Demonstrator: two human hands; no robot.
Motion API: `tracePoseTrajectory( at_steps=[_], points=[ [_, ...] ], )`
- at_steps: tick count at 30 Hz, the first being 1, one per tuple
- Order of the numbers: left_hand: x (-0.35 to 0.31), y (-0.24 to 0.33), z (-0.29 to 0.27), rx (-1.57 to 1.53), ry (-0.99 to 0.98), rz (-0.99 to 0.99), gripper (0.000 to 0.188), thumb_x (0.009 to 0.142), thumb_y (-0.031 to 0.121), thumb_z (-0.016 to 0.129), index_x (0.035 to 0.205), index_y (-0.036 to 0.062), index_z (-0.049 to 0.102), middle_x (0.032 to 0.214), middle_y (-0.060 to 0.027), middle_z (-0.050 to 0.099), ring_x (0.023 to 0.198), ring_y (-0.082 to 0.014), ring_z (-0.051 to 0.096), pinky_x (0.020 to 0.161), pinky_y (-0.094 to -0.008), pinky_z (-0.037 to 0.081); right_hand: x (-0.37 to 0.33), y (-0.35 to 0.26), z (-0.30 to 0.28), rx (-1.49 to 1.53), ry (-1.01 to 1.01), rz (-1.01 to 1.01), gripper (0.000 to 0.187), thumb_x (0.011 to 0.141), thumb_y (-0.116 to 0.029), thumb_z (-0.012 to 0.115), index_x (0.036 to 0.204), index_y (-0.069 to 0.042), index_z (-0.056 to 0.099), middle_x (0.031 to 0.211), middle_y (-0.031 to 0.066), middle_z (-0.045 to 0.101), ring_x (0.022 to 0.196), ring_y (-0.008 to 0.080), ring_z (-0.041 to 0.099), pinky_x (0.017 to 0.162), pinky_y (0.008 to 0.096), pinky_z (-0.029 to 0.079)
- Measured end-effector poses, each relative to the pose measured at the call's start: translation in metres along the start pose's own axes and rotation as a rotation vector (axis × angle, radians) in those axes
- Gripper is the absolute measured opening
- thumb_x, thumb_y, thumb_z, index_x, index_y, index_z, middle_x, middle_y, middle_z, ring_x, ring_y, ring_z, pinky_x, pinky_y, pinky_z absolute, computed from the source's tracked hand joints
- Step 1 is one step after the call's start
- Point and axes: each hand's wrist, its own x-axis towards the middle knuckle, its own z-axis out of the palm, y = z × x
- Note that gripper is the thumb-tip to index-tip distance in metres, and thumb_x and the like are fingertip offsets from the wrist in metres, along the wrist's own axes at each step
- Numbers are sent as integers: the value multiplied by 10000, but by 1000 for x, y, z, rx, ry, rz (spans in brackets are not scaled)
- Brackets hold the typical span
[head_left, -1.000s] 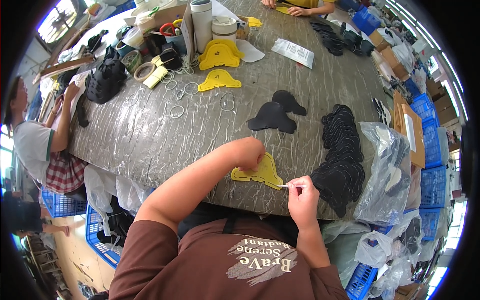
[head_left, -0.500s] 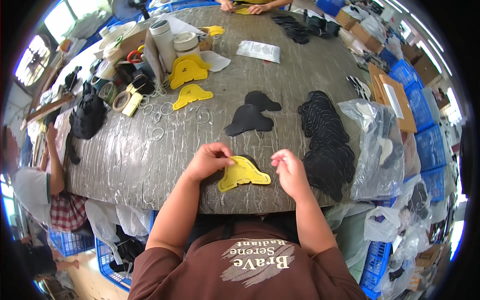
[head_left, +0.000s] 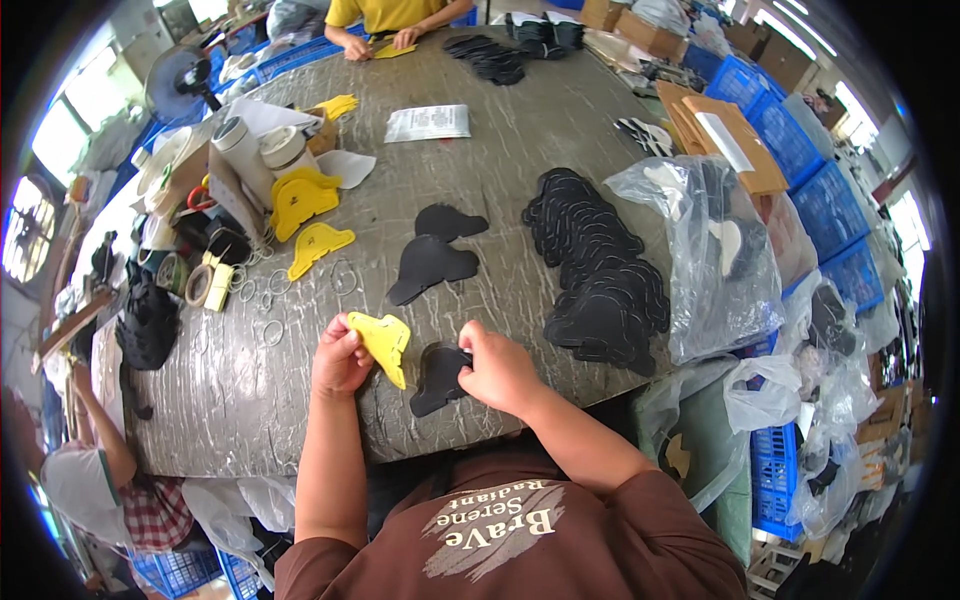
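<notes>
Pinched in my left hand (head_left: 342,358) is a yellow curved template (head_left: 383,345) with slots along its edge, raised and tilted off the table. My right hand (head_left: 497,370) grips the right end of a black cut piece (head_left: 436,382) of similar outline, near the table's front edge. Beyond them lie two overlapping black cut pieces (head_left: 432,268). To the right of these, a long fanned row of black cut pieces (head_left: 600,310) shows pale lines along the edges. More yellow templates (head_left: 318,247) rest at the left, beside loose rubber bands (head_left: 272,290).
A white bottle (head_left: 240,155), a tub (head_left: 285,150) and tape rolls (head_left: 198,285) crowd the table's left side. A clear plastic bag (head_left: 700,290) covers its right edge. Across the table, a person in a yellow shirt (head_left: 385,12) handles a yellow piece; another person sits at the left.
My left hand has lifted the yellow template off the black piece and moved it left. My right hand, free before, now grips the black piece. The whole view has shifted.
</notes>
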Motion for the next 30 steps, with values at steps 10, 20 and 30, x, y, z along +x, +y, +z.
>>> tracePoseTrajectory(
  at_steps=[10, 20, 30],
  points=[
    [10, -2, 6, -67, 13, -24, 178, 845, 91, 712, 992, 83, 613, 765, -8, 578, 608, -81, 476, 527, -208, 400, -22, 54, -109, -424, 629, -13, 474, 676, -96, 752, 1089, -70, 519, 1029, 119, 560, 1006, 325, 542, 821, 435, 482],
    [11, -7, -5, -189, -27, 14, 131, 882, 86, 664, 994, 82, 596, 811, -7, 554, 625, -73, 443, 540, -203, 386, 112, 18, -8, -314, 121, 36, 352, 730, -171, 793, 1002, -7, 640, 1094, 153, 578, 1082, 323, 568, 871, 395, 516],
    [4, -2, 6, -130, 14, 30, 105, 865, 65, 672, 948, 72, 609, 758, -21, 583, 599, -91, 478, 541, -214, 411, 35, 10, 2, -296, 34, -83, 398, 673, -228, 823, 942, -36, 601, 985, 127, 605, 986, 314, 599, 836, 417, 506]
  ],
)
